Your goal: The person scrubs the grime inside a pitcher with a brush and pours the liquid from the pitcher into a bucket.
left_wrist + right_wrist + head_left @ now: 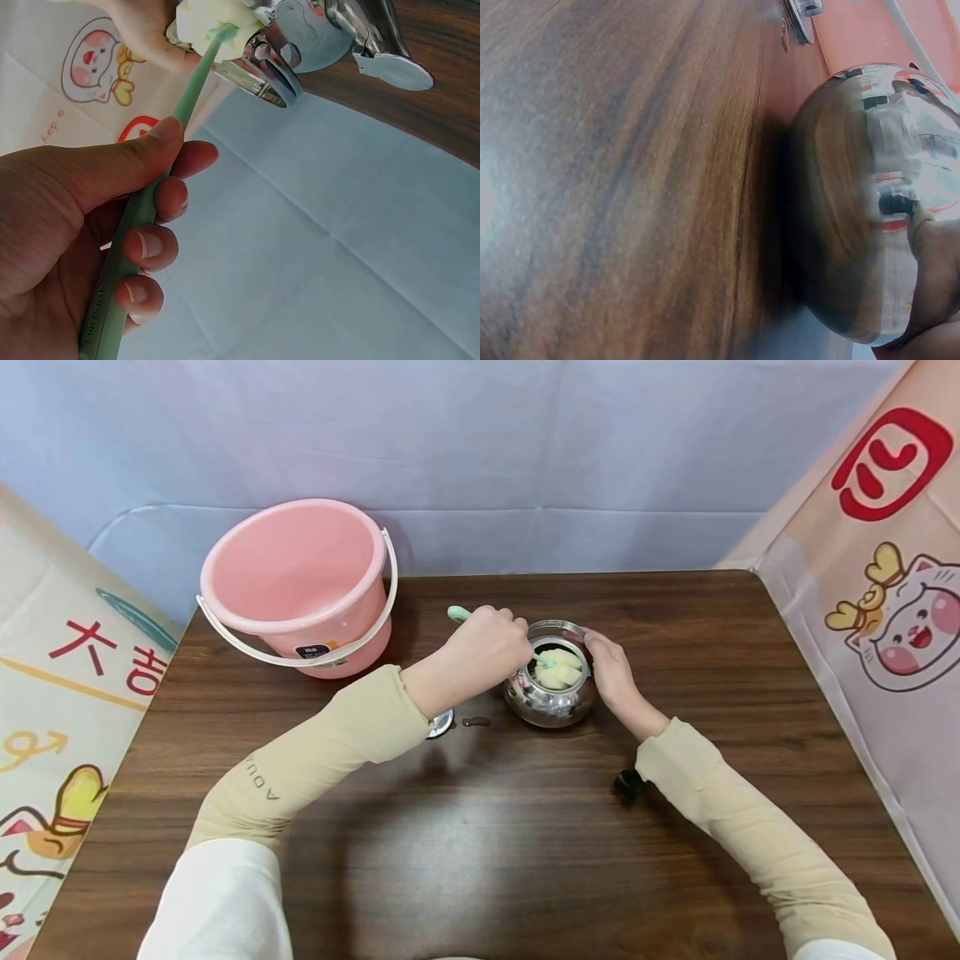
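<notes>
My left hand point(487, 647) grips the green handle point(142, 202) of a sponge cup brush, thumb along it and fingers curled round. The brush's pale yellow sponge head point(557, 670) is in the round mouth of a shiny steel kettle point(550, 714). My right hand point(615, 675) holds the kettle at its right side; in the right wrist view its thumb point(937, 262) lies against the polished body. The kettle stands upright on the table, its carrying handle point(262, 71) near the rim. Most of the right fingers are hidden behind the kettle.
A pink bucket point(300, 568) with a white handle stands at the back left. A round metal lid point(441, 724) lies partly under the left forearm, with a small wet spot point(476, 722) beside it. A black object point(628, 783) sits by the right sleeve. Cloth screens surround the wooden table point(465, 860).
</notes>
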The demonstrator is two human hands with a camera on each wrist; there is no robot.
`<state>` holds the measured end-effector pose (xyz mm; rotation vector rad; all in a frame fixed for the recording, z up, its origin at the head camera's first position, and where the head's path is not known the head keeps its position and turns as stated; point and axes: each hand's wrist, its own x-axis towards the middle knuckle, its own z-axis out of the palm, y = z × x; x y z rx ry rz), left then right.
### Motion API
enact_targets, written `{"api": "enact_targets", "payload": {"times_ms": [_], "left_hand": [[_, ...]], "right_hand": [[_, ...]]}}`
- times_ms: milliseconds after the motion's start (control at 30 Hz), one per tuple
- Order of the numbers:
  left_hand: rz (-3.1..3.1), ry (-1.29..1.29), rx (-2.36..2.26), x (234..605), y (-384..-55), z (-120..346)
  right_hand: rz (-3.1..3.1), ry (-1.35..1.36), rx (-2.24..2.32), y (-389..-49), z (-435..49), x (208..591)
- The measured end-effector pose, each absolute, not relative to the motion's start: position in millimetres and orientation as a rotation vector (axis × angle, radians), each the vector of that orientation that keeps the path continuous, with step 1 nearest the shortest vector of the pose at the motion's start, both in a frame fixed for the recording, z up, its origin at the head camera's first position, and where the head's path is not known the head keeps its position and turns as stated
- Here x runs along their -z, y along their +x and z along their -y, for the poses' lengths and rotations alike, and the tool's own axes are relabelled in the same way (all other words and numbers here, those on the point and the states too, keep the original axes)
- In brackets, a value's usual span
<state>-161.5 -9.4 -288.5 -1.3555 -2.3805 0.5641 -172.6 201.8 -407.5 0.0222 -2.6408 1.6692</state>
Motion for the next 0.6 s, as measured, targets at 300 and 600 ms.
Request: {"api": "enact_targets", "payload": {"times_ms": [300, 600], "left_hand": [[2.406, -1.348, -0.578, 293.5, -163.5, 7.3], [2.404, -1.319, -0.629, 293.2, -164.0, 5.5]], "right_hand": [[2.614, 0.039, -1.711, -172.5, -200.7, 408.3], [2.590, 0.032, -1.702, -172.9, -201.1, 409.3]]}}
